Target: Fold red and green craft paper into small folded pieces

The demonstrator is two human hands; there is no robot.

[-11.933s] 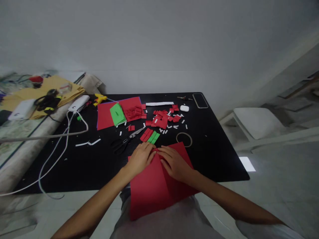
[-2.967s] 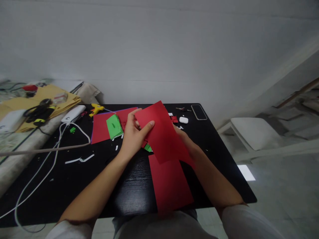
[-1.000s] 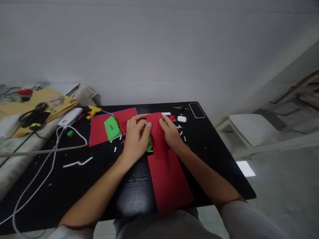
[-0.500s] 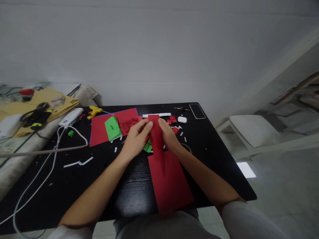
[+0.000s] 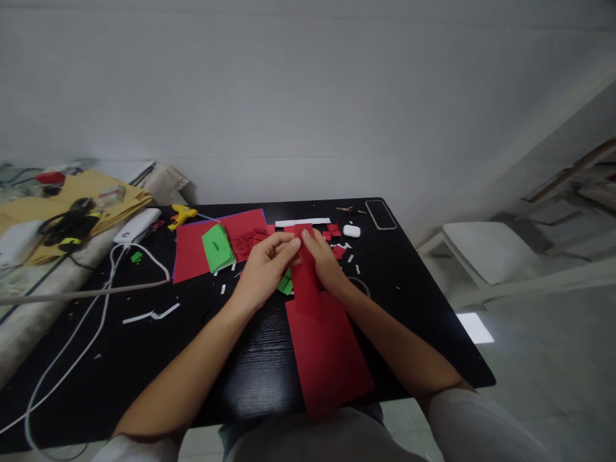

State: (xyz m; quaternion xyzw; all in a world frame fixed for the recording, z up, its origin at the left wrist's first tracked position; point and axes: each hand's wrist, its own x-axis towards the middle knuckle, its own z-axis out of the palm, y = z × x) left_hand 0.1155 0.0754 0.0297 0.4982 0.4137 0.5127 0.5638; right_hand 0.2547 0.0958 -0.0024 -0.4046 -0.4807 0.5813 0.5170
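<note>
Between my two hands is a narrow red paper strip (image 5: 306,276), held upright with its top edge at my fingertips. My left hand (image 5: 265,264) pinches its left edge with thumb and fingers. On the other edge, my right hand (image 5: 328,262) grips the strip, thumb near the top. Below it a larger red paper sheet (image 5: 332,359) lies at the table's front edge. Small green paper pieces (image 5: 285,282) sit just behind the strip, partly hidden. Several small red pieces (image 5: 250,242) are heaped on the left, beside a green paper stack (image 5: 217,248).
On the black table (image 5: 414,321) are a yellow glue gun (image 5: 181,216), a white earbud case (image 5: 351,231), keys (image 5: 351,210) and a phone (image 5: 381,215). White cables (image 5: 103,308) run along the left. White paper scraps are scattered about. A white stool (image 5: 491,250) stands right.
The strip has shifted slightly right and looks narrower, its lower end no longer showing a dark fold. My left thumb has moved a little right; my right fingers have shifted slightly.
</note>
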